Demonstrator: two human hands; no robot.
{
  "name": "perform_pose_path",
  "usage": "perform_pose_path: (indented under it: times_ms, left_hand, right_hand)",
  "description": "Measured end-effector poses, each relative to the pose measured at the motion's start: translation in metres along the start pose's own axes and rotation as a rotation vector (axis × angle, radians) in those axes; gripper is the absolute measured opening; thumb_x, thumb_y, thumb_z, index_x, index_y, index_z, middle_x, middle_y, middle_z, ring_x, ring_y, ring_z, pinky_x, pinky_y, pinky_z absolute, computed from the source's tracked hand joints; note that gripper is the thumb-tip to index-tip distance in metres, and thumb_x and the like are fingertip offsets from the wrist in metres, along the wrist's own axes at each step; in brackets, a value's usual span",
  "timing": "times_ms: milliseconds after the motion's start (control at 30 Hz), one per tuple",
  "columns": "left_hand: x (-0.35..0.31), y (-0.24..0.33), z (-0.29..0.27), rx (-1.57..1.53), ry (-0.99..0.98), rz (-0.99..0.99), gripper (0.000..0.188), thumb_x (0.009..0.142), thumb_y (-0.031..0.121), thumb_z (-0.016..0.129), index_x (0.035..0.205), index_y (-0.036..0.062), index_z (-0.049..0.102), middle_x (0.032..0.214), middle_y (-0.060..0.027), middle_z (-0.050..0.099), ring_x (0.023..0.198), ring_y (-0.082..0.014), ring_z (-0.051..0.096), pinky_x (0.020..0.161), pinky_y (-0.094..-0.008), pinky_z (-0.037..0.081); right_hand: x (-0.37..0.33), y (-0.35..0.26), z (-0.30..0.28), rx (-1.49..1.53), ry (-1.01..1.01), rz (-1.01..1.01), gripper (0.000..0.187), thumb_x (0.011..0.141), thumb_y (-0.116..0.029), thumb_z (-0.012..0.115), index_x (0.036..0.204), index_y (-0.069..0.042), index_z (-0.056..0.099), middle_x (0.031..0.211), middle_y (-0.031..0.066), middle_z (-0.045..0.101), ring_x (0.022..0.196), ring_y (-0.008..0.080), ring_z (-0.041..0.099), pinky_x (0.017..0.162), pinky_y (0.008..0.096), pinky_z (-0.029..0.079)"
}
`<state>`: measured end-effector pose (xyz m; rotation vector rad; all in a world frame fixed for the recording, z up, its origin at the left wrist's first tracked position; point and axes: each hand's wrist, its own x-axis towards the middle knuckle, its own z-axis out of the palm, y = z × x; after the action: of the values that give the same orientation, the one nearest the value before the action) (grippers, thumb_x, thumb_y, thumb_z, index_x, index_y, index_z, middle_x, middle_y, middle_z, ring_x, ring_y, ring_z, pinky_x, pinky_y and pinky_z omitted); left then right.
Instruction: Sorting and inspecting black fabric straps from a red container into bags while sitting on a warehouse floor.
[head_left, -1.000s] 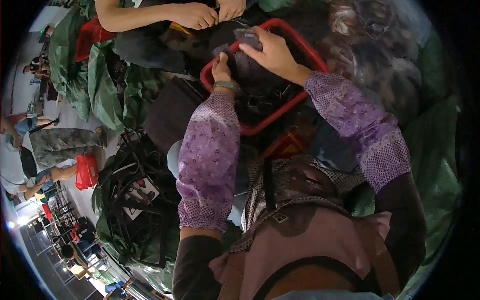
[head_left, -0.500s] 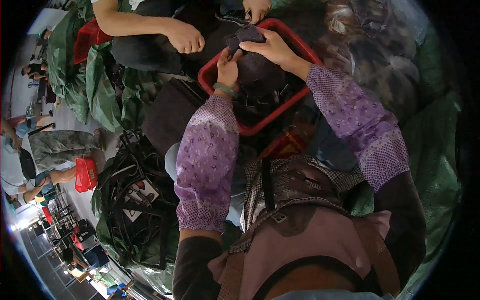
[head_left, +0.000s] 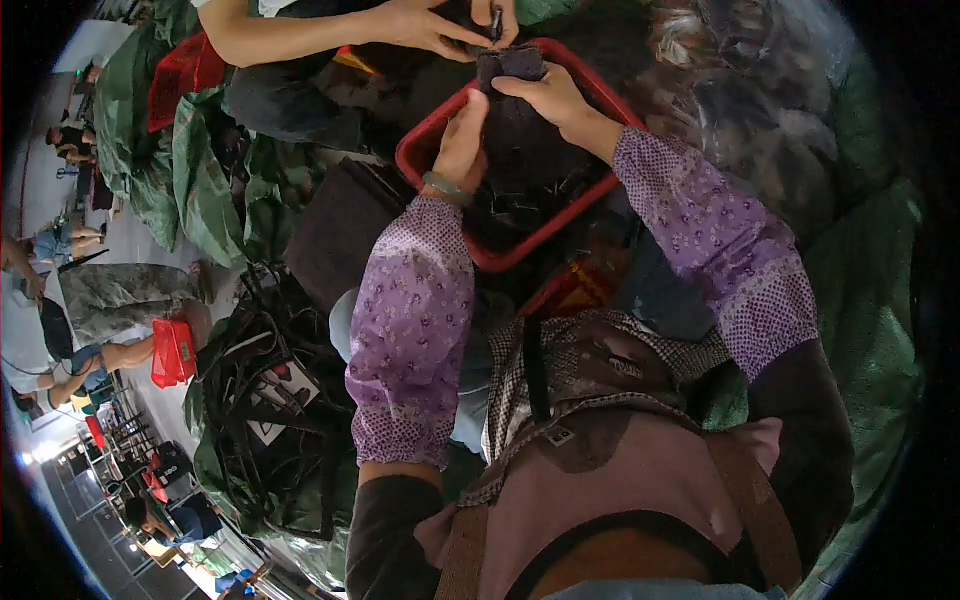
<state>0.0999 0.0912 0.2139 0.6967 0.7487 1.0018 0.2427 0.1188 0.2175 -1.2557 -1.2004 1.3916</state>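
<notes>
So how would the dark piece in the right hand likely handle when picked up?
The dark piece is probably light, as it looks small beside the right hand gripping it. It may be fairly flexible, since its matte surface looks like cloth. That dull texture also suggests little slipperiness.

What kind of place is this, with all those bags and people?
Probably a workshop or small factory, though I can't be certain. A dark cloth-like piece is held over a red basket, bulky green sheeting lies around, and other people are in the background.
</notes>
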Motion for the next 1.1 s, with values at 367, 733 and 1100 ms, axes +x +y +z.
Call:
perform_pose_path:
  times_ms: [367,733,1100]
  left_hand:
    - [-0.010,-0.012,0.026,1.376,0.413,0.550,0.025,0.069,0.014,0.058,0.090,0.0057,0.047,0.077,-0.0168,0.056,0.071,-0.0347,0.054,0.056,-0.0413,0.043]
    - [-0.028,-0.017,0.050,1.224,0.237,0.900,0.021,0.071,0.014,0.059,0.086,0.0037,0.048,0.074,-0.0147,0.056,0.068,-0.0319,0.056,0.059,-0.0350,0.044]
    - [0.012,-0.033,-0.049,0.494,0.468,0.376,0.027,0.068,0.012,0.062,0.087,-0.0013,0.048,0.085,-0.0085,0.054,0.077,-0.0189,0.050,0.070,-0.0300,0.040]
  right_hand:
    - [0.023,0.042,0.001,-0.034,0.400,0.231,0.038,0.056,-0.026,0.067,0.077,0.004,0.059,0.077,0.0134,0.060,0.071,0.0207,0.058,0.064,0.0308,0.044]
    - [0.033,0.045,-0.026,0.182,0.491,0.151,0.031,0.056,-0.019,0.066,0.079,0.001,0.060,0.076,0.0102,0.060,0.068,0.0202,0.057,0.060,0.0321,0.045]
    - [0.007,0.011,-0.038,0.260,0.215,0.228,0.033,0.064,-0.022,0.067,0.088,-0.001,0.058,0.084,0.0075,0.059,0.073,0.0191,0.057,0.063,0.0311,0.045]
